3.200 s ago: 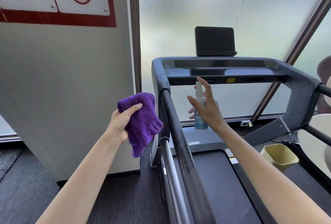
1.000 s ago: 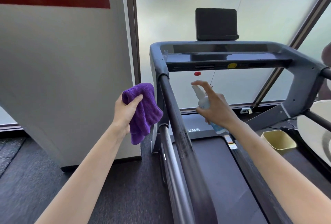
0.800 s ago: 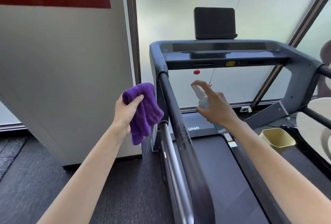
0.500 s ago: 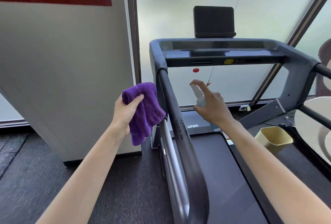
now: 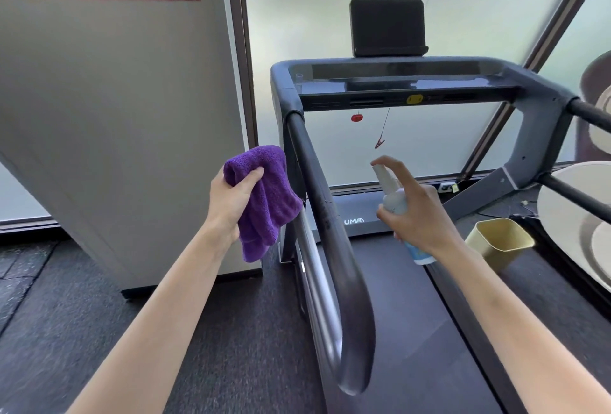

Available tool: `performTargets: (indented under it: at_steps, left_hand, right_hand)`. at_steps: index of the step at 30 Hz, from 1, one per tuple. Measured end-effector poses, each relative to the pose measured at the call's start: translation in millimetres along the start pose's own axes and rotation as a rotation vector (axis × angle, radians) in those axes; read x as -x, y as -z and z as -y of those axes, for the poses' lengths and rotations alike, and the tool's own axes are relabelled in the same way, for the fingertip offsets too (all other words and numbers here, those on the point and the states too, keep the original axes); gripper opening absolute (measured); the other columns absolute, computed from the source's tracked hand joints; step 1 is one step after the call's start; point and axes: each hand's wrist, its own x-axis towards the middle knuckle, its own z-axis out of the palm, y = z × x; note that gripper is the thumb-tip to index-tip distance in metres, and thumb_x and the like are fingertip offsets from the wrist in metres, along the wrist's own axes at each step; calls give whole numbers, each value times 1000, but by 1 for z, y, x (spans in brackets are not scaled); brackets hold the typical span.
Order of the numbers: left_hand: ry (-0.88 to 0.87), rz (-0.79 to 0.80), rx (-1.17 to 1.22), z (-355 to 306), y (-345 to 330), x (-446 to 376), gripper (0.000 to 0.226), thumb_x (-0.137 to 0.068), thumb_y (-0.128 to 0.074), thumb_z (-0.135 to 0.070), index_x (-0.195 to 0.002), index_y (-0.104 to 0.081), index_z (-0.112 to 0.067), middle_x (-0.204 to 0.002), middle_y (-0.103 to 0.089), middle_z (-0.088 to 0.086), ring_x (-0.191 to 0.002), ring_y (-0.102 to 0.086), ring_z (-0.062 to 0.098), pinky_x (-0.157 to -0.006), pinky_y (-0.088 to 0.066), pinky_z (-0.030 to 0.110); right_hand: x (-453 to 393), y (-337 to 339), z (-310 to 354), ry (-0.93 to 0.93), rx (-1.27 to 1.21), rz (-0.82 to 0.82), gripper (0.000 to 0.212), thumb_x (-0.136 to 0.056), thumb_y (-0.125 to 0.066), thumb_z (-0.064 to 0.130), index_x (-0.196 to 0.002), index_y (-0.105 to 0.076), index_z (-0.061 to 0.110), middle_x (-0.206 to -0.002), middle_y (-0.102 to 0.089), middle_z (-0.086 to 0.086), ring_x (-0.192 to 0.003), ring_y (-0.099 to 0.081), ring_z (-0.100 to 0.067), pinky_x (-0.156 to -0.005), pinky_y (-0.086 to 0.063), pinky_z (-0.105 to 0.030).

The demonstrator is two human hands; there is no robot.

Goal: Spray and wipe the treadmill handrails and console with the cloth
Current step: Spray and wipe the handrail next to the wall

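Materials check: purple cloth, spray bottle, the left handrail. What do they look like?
Cloth: likely microfibre or terry, from its fuzzy pile and soft folds. Spray bottle: translucent plastic, apparently, with a printed label. Left handrail: dark matte, scuffed covering, perhaps rubber or foam; the rail beneath looks like brushed metal.

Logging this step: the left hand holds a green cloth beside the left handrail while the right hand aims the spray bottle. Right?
Not quite. The head view shows the cloth is purple, not green. The rest holds: the left hand grips it beside the left handrail, and the right hand aims the spray bottle.
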Motion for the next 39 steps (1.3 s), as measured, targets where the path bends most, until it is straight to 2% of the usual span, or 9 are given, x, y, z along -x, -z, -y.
performTargets:
  at_steps: [5, 11, 18, 30, 32, 34, 35, 37, 39]
  left_hand:
    - [-18, 4, -19, 4, -2, 14, 13, -87, -71, -16, -98, -65, -20, -98, -72, 1, -98, -68, 20, -89, -56, 37]
    - [-32, -19, -18, 4, 4, 26, 13, -86, -72, -15, -97, -66, -20, -99, -72, 2, -100, -68, 22, -89, -56, 37]
    - [-52, -39, -19, 2, 7, 36, 14, -85, -73, -16, -96, -67, -19, -97, -72, 1, -96, -68, 20, -88, -56, 37]
    - [-81, -30, 90, -7, -17, 44, 13, -80, -78, -20, -88, -69, -23, -79, -73, -7, -77, -69, 12, -69, -57, 29]
    - [-37, 94, 136, -5, -34, 51, 20, -80, -76, -14, -98, -67, -16, -86, -73, 2, -81, -68, 20, -70, -56, 34]
    - [-73, 230, 0, 8, -50, 62, 26, -80, -77, -15, -103, -68, -21, -117, -64, 5, -105, -61, 21, -92, -49, 35]
    - [-116, 295, -121, 16, -55, 68, 29, -78, -80, -25, -103, -68, -31, -135, -50, -2, -119, -52, 12, -101, -41, 26]
    - [-149, 352, -292, 26, -59, 75, 36, -67, -81, -52, -99, -65, -52, -145, -24, -22, -129, -35, -4, -99, -28, 8]
    - [-117, 332, -287, 29, -60, 73, 32, -63, -75, -63, -92, -65, -59, -146, -20, -24, -132, -33, -4, -104, -27, 13]
  right_hand:
    - [12, 7, 2, 15, 17, 4, 71, -77, -58, 1, -129, -40, 45, -69, -58, -17, -54, -57, -37, -56, -56, -47]
    - [35, 10, 0, 98, 92, -93, 67, -75, -61, 3, -125, -40, 44, -60, -45, 3, -54, -43, -12, -51, -43, -35]
    - [44, 11, -6, 43, 89, -42, 71, -78, -62, 6, -129, -36, 49, -68, -53, -2, -63, -50, -20, -62, -51, -45]
    - [28, 2, -3, 5, 7, -52, 73, -79, -58, 0, -131, -37, 45, -68, -57, -6, -53, -57, -29, -52, -56, -48]
    - [24, -1, -3, -2, -1, -60, 72, -78, -58, 1, -130, -37, 45, -67, -57, -9, -53, -56, -31, -52, -55, -48]
    - [20, -4, -3, -10, -14, -78, 71, -78, -58, 1, -130, -39, 44, -66, -56, -11, -53, -55, -32, -55, -55, -47]
    - [19, -5, -4, -11, -25, -86, 70, -77, -58, 0, -129, -39, 44, -64, -55, -11, -53, -55, -32, -57, -55, -45]
    - [16, -8, -5, -17, -51, -90, 70, -77, -59, 0, -129, -40, 43, -61, -54, -10, -52, -54, -31, -58, -56, -44]
    - [12, -9, -6, -19, -56, -87, 70, -77, -59, -1, -129, -40, 42, -60, -54, -9, -52, -54, -31, -59, -56, -45]
